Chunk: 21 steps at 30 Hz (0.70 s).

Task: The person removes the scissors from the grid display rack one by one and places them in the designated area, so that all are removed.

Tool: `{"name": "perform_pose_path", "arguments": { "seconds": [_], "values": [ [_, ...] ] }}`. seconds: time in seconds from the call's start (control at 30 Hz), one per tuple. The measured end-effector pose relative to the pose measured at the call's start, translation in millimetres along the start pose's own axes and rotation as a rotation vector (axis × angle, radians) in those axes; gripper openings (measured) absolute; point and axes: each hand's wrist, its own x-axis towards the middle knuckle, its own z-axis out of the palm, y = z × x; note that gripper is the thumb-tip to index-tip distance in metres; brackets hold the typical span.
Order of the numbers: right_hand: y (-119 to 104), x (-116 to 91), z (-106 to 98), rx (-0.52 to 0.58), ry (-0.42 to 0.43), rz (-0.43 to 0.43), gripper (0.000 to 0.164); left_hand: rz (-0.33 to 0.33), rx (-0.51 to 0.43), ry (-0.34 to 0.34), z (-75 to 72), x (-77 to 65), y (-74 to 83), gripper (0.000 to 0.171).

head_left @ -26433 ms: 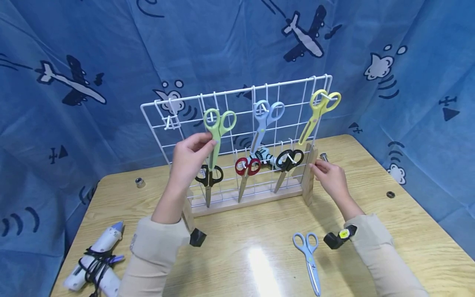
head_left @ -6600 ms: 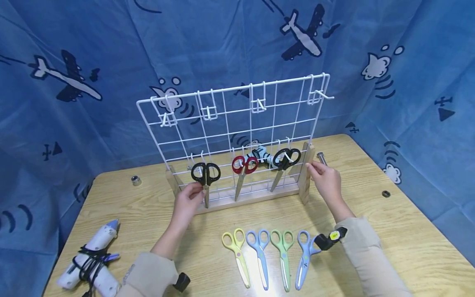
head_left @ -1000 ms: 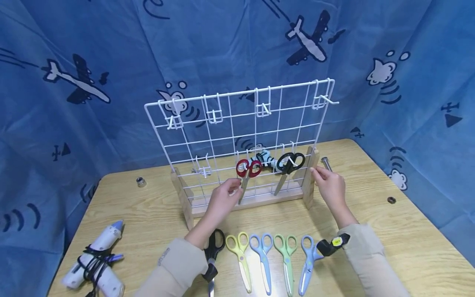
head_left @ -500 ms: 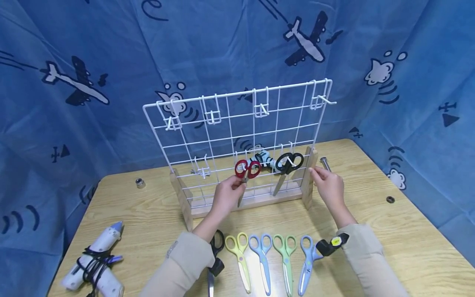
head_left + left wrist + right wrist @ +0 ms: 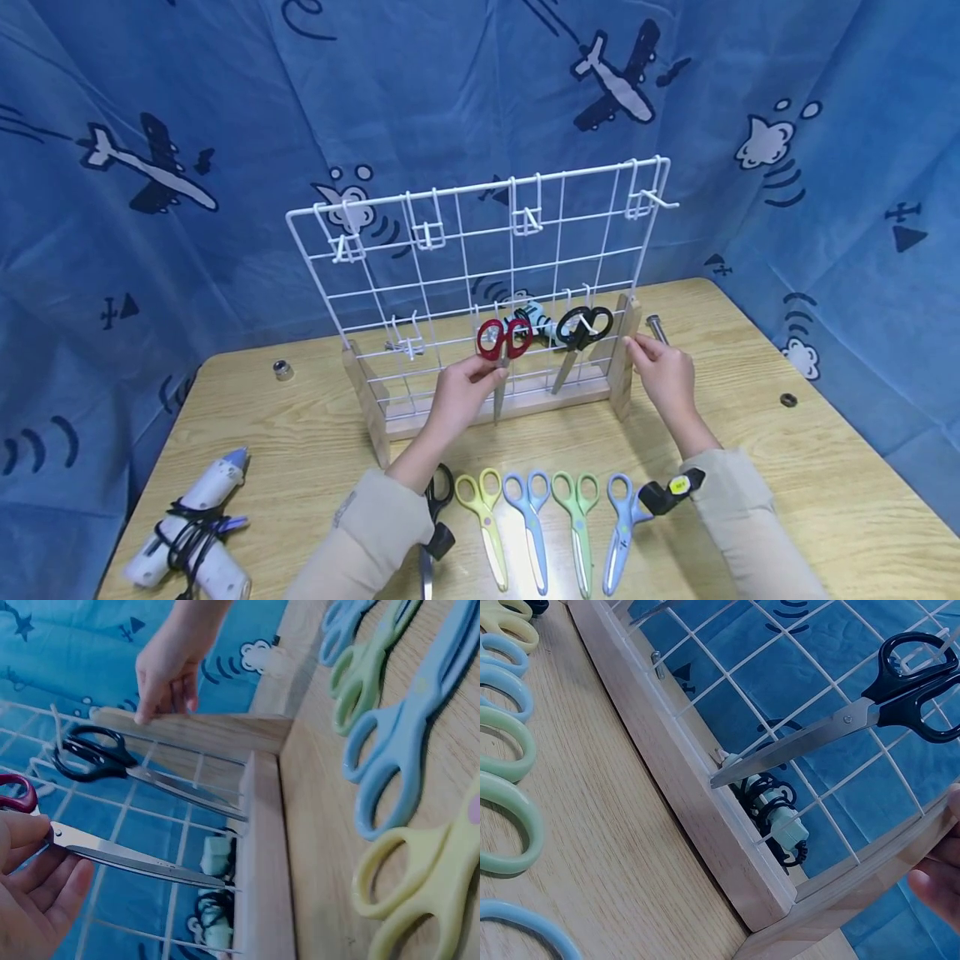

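Observation:
My left hand (image 5: 459, 392) pinches the red-handled scissors (image 5: 135, 856) just below the finger rings, blades pointing down, in front of the wire rack's lower middle hook. My right hand (image 5: 666, 371) grips the right wooden post (image 5: 624, 367) of the rack between thumb and fingers. Black scissors (image 5: 579, 337) hang on the lower right hook. In front of the rack lie yellow scissors (image 5: 489, 533), blue scissors (image 5: 534, 529), green scissors (image 5: 578, 525) and a second blue pair (image 5: 621, 542) in a row. Another black-handled pair (image 5: 427, 575) at the row's left is partly hidden by my left sleeve.
Bare hooks line the rack's top, one more at lower left (image 5: 408, 346). A white blue-tipped tool (image 5: 206, 492) wound in black cord lies left. A light-blue corded tool (image 5: 534, 315) sits behind the rack. A metal nut (image 5: 282, 370), bolt (image 5: 656, 329) and dark nut (image 5: 788, 400) lie around.
Since the oldest frame, green, blue, yellow and one black scissors have gone from hooks to the table row. Lately my left hand grasped the red scissors and shifted them slightly right. Right hand stays.

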Motion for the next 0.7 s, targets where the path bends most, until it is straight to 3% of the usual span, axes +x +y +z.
{"name": "perform_pose_path", "arguments": {
  "seconds": [0.33,0.5,0.7],
  "values": [
    [-1.6,-0.6,0.0,0.008,-0.001,-0.002,0.029,0.049,-0.048,-0.062,-16.6,-27.2,19.7,0.017],
    [-2.2,-0.6,0.5,0.001,-0.004,-0.003,0.030,0.012,-0.043,-0.066,-29.4,-44.9,21.8,0.018],
    [-2.1,-0.3,-0.2,-0.009,0.015,-0.009,0.029,-0.037,-0.037,-0.026,-46.1,-65.2,11.7,0.016]
  ]
}}
